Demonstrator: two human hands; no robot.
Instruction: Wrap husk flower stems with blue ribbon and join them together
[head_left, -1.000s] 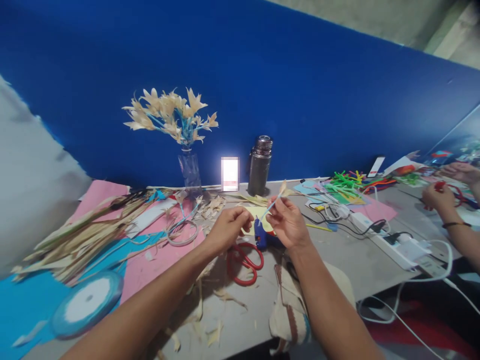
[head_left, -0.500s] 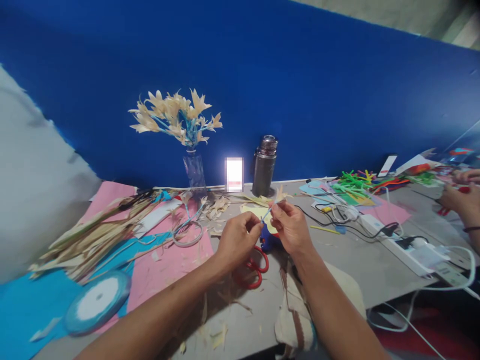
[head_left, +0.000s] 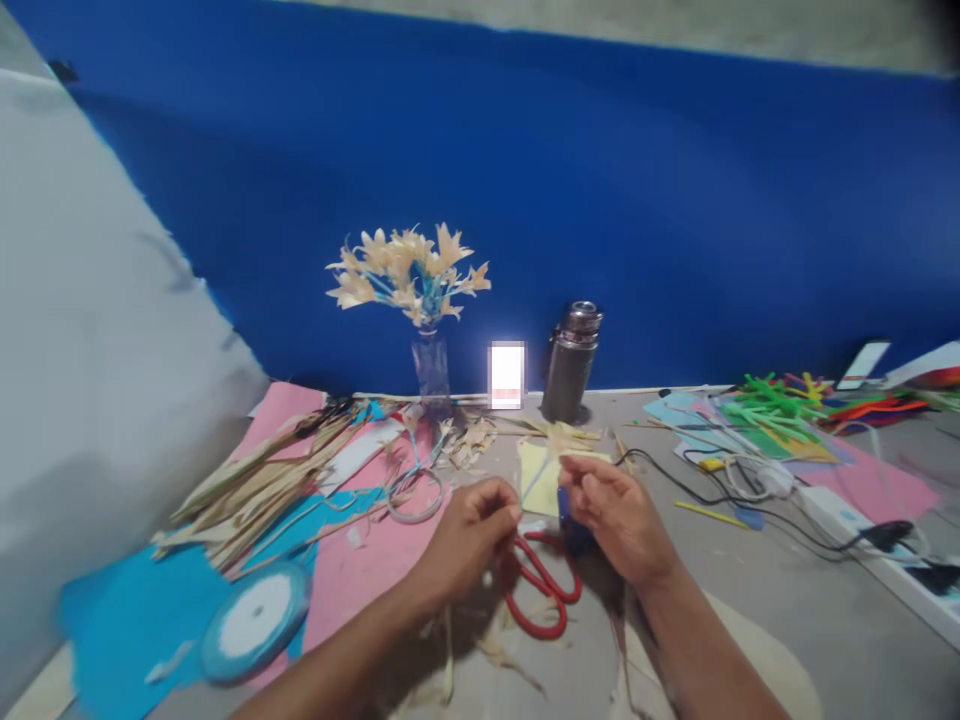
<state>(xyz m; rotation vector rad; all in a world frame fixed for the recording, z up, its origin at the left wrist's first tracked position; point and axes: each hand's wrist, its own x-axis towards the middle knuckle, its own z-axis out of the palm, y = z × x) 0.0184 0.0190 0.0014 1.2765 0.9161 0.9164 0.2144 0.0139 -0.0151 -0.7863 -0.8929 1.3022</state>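
Note:
Between my hands is a small handmade flower (head_left: 559, 438) with pale, husk-like petals and a thin light-blue stem (head_left: 535, 482). My left hand (head_left: 476, 525) is closed, pinching the stem's lower end between thumb and forefinger. My right hand (head_left: 619, 515) has its fingers curled together at the base of the petals; their exact grip is partly hidden and slightly blurred. Red-handled scissors (head_left: 541, 630) lie on the table just below the hands. A dark blue object (head_left: 574, 525) stands behind my right hand, partly covered by it. Yellow paper (head_left: 534, 462) lies beyond the stem.
A clear bottle (head_left: 431, 370) holds several similar flowers, near a dark flask (head_left: 571, 370). To the left are dried husks (head_left: 247, 490), a ribbon roll (head_left: 255, 620) and a ring-shaped roll (head_left: 415, 497). Pipe cleaners (head_left: 776, 410), cables and a power strip (head_left: 847, 525) occupy the right.
The view has turned left and tilted up, so the table things appear farther right and lower. Both hands still hold the flower; more of the scissors shows now. The other person's hands have left view.

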